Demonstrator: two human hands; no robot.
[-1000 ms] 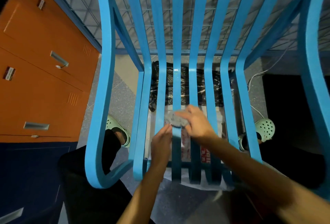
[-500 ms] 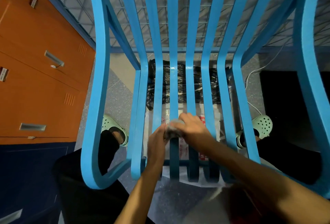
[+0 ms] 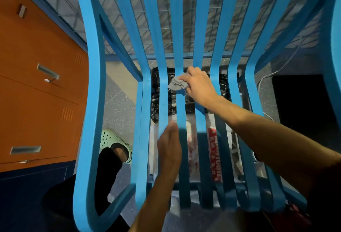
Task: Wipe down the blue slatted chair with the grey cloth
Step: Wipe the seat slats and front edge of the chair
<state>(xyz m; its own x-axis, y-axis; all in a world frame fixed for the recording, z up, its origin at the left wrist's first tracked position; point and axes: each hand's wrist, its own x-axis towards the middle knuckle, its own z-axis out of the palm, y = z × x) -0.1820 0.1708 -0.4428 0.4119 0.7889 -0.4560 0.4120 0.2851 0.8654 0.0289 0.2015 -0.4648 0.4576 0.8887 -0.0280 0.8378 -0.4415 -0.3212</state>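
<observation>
The grey cloth (image 3: 177, 84) is bunched under the right hand (image 3: 199, 85); the fingers (image 3: 186, 78) curl over it and press it on a middle slat (image 3: 180, 110) of the blue slatted chair (image 3: 92, 102), just at the bend where the seat turns up into the back. The long axis of this slat runs straight away from the person along the seat, then upward; so the unwiped length lies both ahead of the cloth and behind it, toward the near edge. The right hand is the nearer one to the work. The left hand (image 3: 169, 146) is lower on the seat, its fingers straight and together, pointing forward beside the same slat; it is blurred, and I cannot tell if it touches. I judge the next stroke must follow the slat and not cross it, because the gaps are open and the cloth could slip through. Under the seat, on the floor (image 3: 118, 106), lie a black plastic bag (image 3: 155, 102) and a white bag with red print (image 3: 212, 150); orange lockers (image 3: 36, 84) stand at the left, wire mesh (image 3: 166, 19) behind.
</observation>
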